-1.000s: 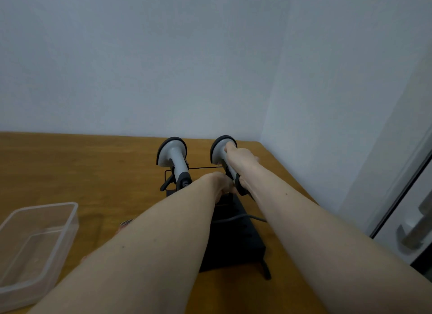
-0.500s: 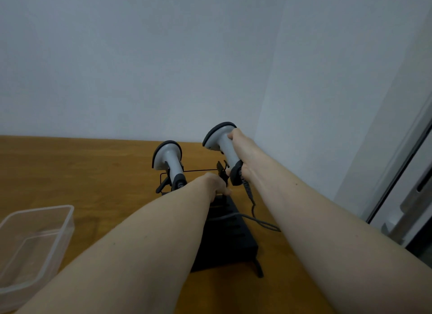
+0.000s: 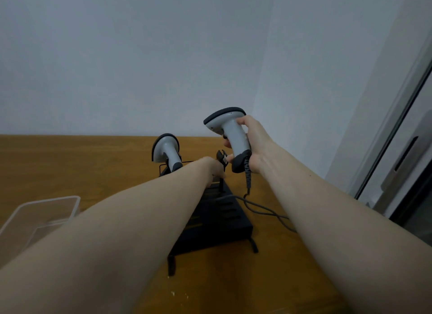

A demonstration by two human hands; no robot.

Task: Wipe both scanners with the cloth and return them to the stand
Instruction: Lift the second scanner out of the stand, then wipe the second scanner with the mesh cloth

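My right hand (image 3: 253, 145) grips the handle of a grey-and-black scanner (image 3: 230, 132), lifted clear above the black stand (image 3: 219, 217). Its grey cable (image 3: 264, 208) trails down over the stand's right side onto the table. A second scanner (image 3: 166, 150) sits upright in the stand's left holder. My left hand (image 3: 214, 167) rests on the stand's empty right holder, fingers closed around its post. No cloth is visible.
A clear plastic container (image 3: 44, 213) stands at the left on the wooden table (image 3: 77, 164). A white wall corner rises behind the stand. A door frame and handle (image 3: 397, 171) are at the right.
My right hand has lifted the right scanner up out of its holder and tilted it toward the right. My left hand stays on the stand. The camera view has tipped upward.
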